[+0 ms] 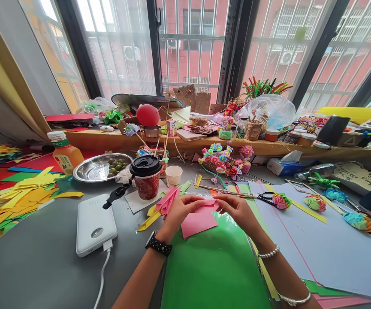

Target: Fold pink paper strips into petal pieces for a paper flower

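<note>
Spreading over the left of the grey table (56, 257), yellow and orange paper strips (18, 193) lay in a loose heap. Just right of them stood a bottle of orange drink (64, 156), and beside it a metal plate (88, 171) held small green fruits (116, 166). Nearer the person, a white power bank (93, 214) lay flat, a white cable (102, 270) plugged into its near end. A red cup (146, 180) with a black lid came next, then a small paper cup (174, 176).

Folded pink pieces (167, 202) lay just beside the left hand (177, 211), which wore a dark watch (160, 245). Its thumb and fingertips were narrowed, pinching the left part of a folded pink strip (209, 201). That strip sat between the two hands at the far side of a pink sheet (200, 224) lying on a green mat (214, 274); whether they touched, I could not tell. The right hand (240, 210), with a beaded bracelet (269, 252) at the wrist, pinched the strip's right part, fingers likewise drawn close.

Farther right, a multicoloured paper flower (281, 201) and a blue-green one (355, 220) rested near a broad white sheet (320, 244).
</note>
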The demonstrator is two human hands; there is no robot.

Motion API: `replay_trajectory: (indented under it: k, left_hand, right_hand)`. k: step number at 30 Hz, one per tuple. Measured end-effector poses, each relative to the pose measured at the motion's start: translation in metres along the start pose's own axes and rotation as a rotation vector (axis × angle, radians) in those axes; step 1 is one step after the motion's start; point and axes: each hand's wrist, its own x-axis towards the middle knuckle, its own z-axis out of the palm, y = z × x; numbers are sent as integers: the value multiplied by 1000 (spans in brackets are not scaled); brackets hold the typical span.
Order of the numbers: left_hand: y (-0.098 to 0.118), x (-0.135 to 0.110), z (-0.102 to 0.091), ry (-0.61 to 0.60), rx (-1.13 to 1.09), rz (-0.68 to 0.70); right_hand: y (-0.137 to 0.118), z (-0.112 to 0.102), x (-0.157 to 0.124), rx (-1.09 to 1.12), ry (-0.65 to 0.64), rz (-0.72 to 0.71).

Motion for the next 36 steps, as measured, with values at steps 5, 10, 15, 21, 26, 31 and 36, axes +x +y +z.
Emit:
replay_trajectory:
  k: [5, 10, 15, 21, 26, 31, 36]
  left_hand:
    - [0, -1, 0, -13, -5, 21]
    - [-1, 0, 1, -5, -15, 37]
    - [-3, 1, 1, -12, -54, 65]
    - [-1, 0, 1, 3, -49, 57]
    - [2, 0, 1, 11, -59, -3]
    - [10, -2, -3, 17, -103, -36]
    - [14, -3, -9, 27, -106, -18]
  right_hand:
    - [0, 0, -1, -131, 33, -51]
    - [1, 3, -1, -87, 76, -43]
    - [3, 5, -1, 20, 87, 1]
    - [5, 6, -2, 62, 78, 19]
    - [1, 6, -2, -31, 87, -16]
    - [3, 3, -1, 83, 116, 33]
    - [2, 1, -1, 139, 120, 71]
